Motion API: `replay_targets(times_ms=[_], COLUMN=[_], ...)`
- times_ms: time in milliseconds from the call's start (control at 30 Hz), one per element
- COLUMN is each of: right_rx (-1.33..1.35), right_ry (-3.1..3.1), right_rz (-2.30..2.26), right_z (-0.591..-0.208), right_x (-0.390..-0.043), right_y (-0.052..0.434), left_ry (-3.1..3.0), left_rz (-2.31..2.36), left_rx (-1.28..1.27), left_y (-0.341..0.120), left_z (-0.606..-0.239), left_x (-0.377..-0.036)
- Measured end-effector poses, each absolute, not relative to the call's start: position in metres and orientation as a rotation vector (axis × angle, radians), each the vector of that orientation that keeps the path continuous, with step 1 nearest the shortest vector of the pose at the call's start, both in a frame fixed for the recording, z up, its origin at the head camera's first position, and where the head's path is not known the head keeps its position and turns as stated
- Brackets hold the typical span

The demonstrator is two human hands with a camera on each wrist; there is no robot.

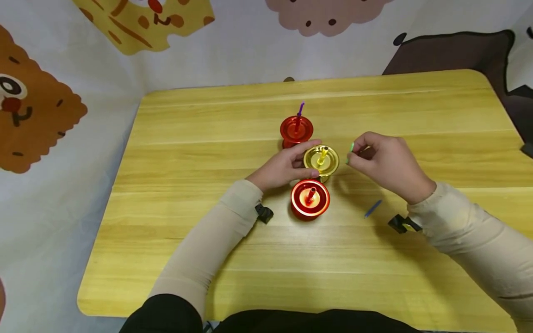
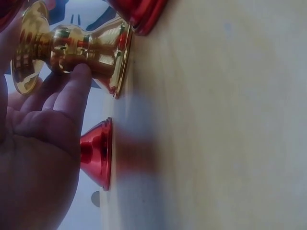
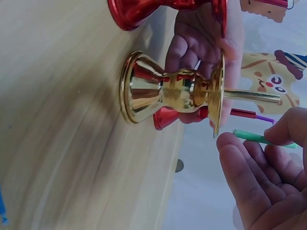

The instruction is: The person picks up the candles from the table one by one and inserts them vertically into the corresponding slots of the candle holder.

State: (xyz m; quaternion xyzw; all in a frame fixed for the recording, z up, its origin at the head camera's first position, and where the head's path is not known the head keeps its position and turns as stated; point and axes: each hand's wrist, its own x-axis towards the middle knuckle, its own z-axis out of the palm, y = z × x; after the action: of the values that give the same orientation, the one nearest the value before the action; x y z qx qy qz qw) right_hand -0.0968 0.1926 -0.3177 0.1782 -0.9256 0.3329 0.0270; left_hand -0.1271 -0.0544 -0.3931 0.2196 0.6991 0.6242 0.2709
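Observation:
In the head view, my left hand (image 1: 281,169) holds a gold candlestick (image 1: 308,162), with the thumb and fingers round it below the dish. The candlestick is upright, and a thin tube rises from its middle. Just to the right, my right hand (image 1: 389,159) pinches a small green candle (image 3: 252,137) between thumb and fingers. In the right wrist view the green candle is beside the gold dish, apart from the tube. A red candlestick (image 1: 306,214) stands nearer the body, its tube bare. Behind the gold one, another red candlestick (image 1: 287,130) bears a purple candle (image 1: 301,109).
A blue candle (image 1: 373,209) lies on the wooden table (image 1: 175,231), below the right hand in the head view. Behind the table hangs a white cloth (image 1: 237,51) printed with cartoon food. Both wrists carry small black camera mounts.

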Motion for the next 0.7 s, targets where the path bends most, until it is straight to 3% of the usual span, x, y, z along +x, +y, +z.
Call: replay_targets(times_ms=[700], right_rx=[0.579], right_ry=[-2.731], right_rz=[1.165], right_z=[-0.306], right_x=[-0.1], right_y=[0.169], left_ry=[1.878], left_rz=[1.691], left_rx=[0.627], left_y=[-0.056], left_z=[-0.396], left_x=[-0.126])
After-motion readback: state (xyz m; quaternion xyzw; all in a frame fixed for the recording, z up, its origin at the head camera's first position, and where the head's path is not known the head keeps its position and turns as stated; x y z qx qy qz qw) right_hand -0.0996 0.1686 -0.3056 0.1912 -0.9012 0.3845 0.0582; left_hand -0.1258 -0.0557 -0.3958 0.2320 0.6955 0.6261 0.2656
